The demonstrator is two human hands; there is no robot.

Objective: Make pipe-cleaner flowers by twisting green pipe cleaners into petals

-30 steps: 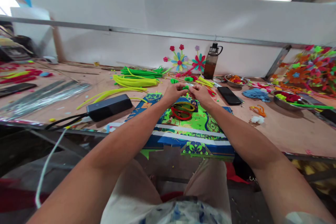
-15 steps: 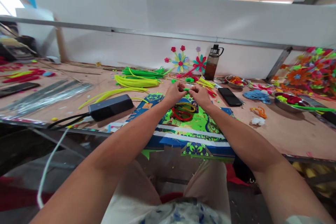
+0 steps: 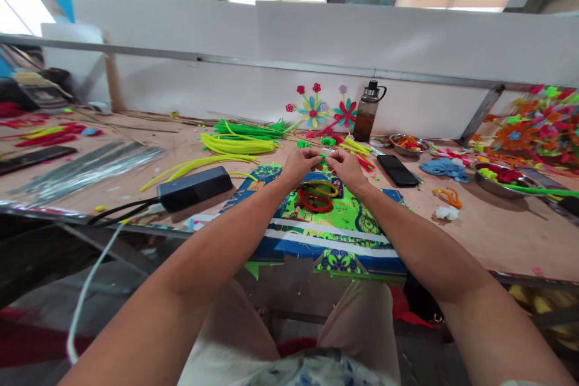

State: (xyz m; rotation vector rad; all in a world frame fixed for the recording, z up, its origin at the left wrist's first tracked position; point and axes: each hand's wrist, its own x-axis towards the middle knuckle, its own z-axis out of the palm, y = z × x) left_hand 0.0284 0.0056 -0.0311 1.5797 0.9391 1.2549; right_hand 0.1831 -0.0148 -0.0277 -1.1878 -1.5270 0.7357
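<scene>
My left hand [image 3: 299, 167] and my right hand [image 3: 346, 168] meet over the back part of a blue and green printed board [image 3: 348, 212]. Between their fingertips both pinch a small fuzzy green piece [image 3: 323, 160]; its exact shape is too small to tell. Scissors with red and yellow loops [image 3: 315, 200] lie on the board just below my hands. Small green fuzzy curls [image 3: 304, 144] rest behind my left hand. Yellow stems [image 3: 239, 143] and green stems [image 3: 253, 128] lie in bundles to the left.
Behind stand a bottle [image 3: 365, 111] and fuzzy flowers [image 3: 313, 113]. Right of my hands are a phone [image 3: 397, 170], a blue cloth-like bundle [image 3: 445, 170] and metal bowls [image 3: 506, 188] of fuzzy pieces. At left lie a black power bank [image 3: 196, 188] with cables and silvery strips [image 3: 99, 172].
The whole view has shifted slightly, so things sit a little lower. Both hands stay together with the green piece between their fingertips; the fingers have moved only slightly.
</scene>
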